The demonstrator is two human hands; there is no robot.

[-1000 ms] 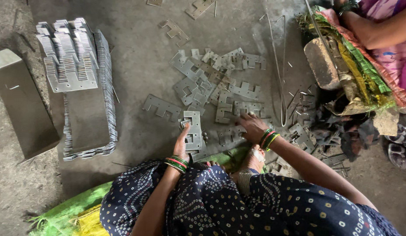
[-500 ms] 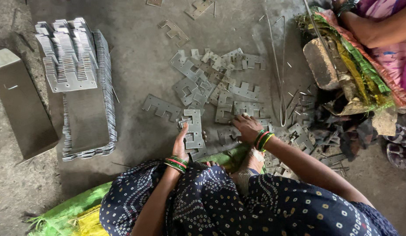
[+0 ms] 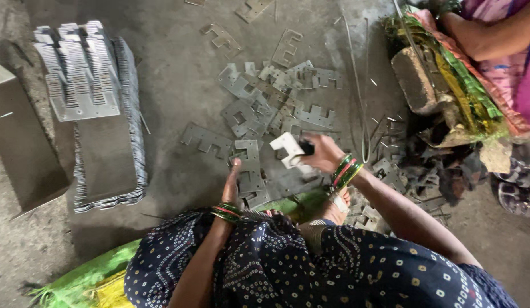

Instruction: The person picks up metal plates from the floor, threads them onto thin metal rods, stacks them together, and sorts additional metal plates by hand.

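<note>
The right hand (image 3: 322, 153) has lifted a pale, notched sheet-metal plate (image 3: 287, 149) off the scattered pile at twelve o'clock, pinching it. The left hand (image 3: 233, 185) stays flat, steadying the grey plate stack (image 3: 250, 171).

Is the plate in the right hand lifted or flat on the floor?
Lifted: the right hand holds the pale plate tilted above the loose pile.
</note>
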